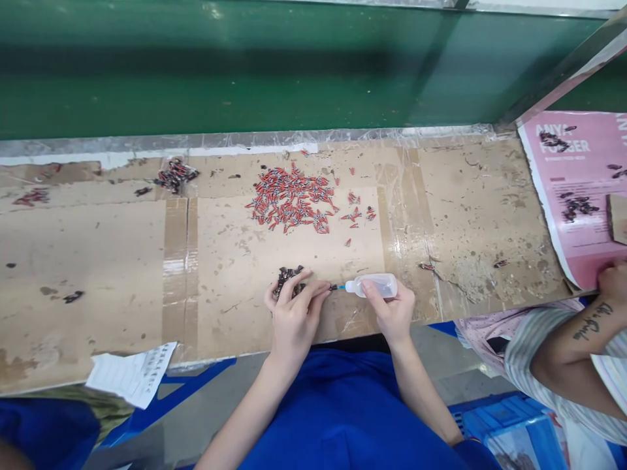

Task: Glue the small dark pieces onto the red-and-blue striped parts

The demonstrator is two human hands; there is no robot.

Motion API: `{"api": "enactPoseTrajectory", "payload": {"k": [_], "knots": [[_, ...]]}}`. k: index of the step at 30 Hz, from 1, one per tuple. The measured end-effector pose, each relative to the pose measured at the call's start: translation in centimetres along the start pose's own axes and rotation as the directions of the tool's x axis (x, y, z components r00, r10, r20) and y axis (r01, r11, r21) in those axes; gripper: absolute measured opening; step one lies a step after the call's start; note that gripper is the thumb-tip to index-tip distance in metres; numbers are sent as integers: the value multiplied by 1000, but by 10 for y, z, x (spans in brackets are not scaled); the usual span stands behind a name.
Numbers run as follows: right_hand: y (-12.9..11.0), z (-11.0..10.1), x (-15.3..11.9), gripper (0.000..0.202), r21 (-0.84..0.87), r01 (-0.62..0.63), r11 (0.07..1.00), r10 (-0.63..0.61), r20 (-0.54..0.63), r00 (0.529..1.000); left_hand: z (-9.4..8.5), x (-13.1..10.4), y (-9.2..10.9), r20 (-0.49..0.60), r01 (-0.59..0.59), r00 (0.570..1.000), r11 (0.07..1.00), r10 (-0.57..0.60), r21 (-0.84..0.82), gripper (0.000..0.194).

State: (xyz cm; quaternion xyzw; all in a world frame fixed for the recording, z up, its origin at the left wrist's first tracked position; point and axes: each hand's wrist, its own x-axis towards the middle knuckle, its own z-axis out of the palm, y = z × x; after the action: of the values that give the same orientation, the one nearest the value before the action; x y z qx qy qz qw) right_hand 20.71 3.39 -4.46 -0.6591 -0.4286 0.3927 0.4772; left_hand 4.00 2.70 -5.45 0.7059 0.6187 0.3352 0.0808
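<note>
Between thumb and forefinger my left hand (297,312) pinches a small dark piece (334,287); its other fingers rest over a pile of dark brown pieces (290,274). A small translucent squeeze bottle (385,285) lies sideways in my right hand (394,307), its thin blue tip (341,287) pointing left and at or very near the dark piece. Whether they touch is too small to tell. Farther back on the cardboard-covered table (235,261) is a spread heap of small red pieces (291,199) with metallic ends, a few scattered to its right.
A dark-and-red cluster (176,175) lies back left, near loose red bits (32,196). White paper (134,373) overhangs the front edge. At right, a person's tattooed arm (578,333) rests beside a pink sheet (573,196) holding dark pieces. A green panel (294,72) bounds the back.
</note>
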Motion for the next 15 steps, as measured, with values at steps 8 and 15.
{"api": "enactPoseTrajectory", "payload": {"k": [8, 15], "knots": [[-1, 0, -1, 18, 43, -18, 999, 20, -60, 998, -2, 0, 0, 28, 0, 1000, 1000, 0, 1, 10], [0, 0, 0, 17, 62, -4, 998, 6, -24, 1000, -2, 2, 2, 0, -16, 1000, 1000, 16, 7, 11]]}}
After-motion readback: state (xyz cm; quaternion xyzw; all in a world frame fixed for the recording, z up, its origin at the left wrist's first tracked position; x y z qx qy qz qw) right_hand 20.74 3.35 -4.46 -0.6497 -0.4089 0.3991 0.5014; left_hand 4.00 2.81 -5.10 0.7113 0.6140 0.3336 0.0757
